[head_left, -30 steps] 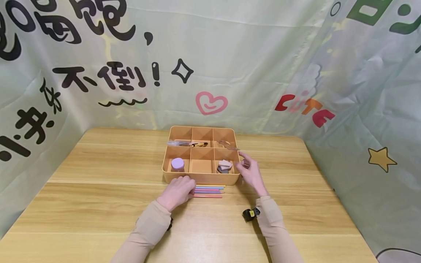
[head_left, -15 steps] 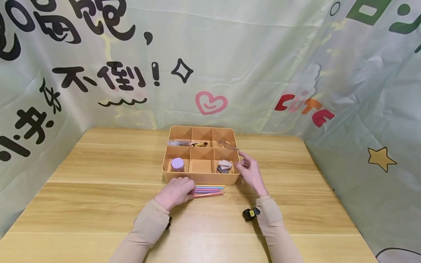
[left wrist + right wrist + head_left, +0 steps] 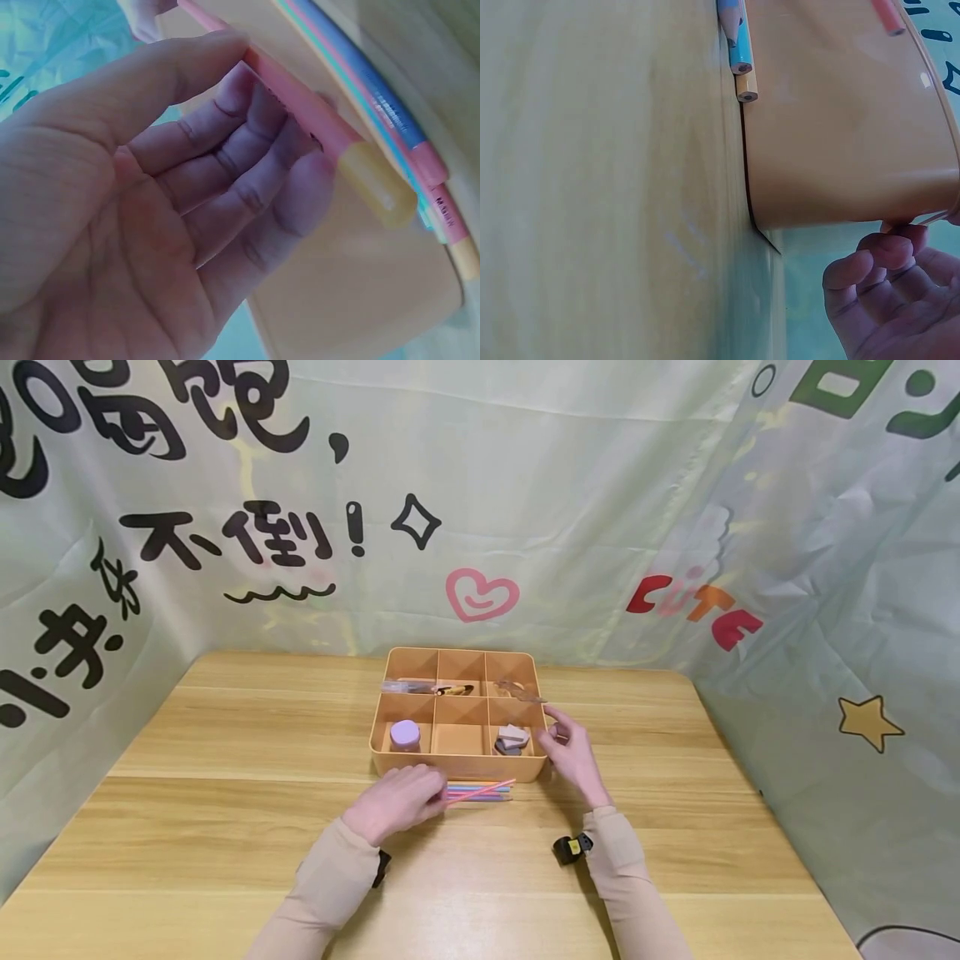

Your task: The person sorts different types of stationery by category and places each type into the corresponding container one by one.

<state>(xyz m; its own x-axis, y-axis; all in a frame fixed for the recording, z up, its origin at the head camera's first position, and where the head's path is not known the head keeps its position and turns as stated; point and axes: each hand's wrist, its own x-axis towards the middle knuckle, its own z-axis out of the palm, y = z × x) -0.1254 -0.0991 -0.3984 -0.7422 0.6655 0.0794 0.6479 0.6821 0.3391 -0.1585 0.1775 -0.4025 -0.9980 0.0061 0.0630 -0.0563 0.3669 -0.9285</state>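
My left hand [image 3: 397, 802] pinches a pink pencil [image 3: 307, 105] with a yellow end between thumb and fingertips. In the head view it slants across several coloured pencils [image 3: 498, 798], which lie side by side along the front of an orange organizer box [image 3: 459, 767]. The right wrist view shows the pink pencil's other end [image 3: 890, 19] raised beside the box's front wall. My right hand [image 3: 573, 750] holds the box's right rim, with fingertips against the outer wall and several fingers curled [image 3: 889, 251].
The box has six-part style dividers, with a purple-lidded jar [image 3: 405, 735] front left and grey and white pieces [image 3: 513, 738] front right. Clear packets [image 3: 408, 687], a yellow-black item [image 3: 454, 691] and a clear piece [image 3: 517, 691] lie at its back compartments. A printed cloth [image 3: 570, 485] hangs behind the table [image 3: 255, 727].
My left hand has lifted the pink pencil from the near side of the row and tilted its far end up toward the box. My right hand has stayed at the box's rim.
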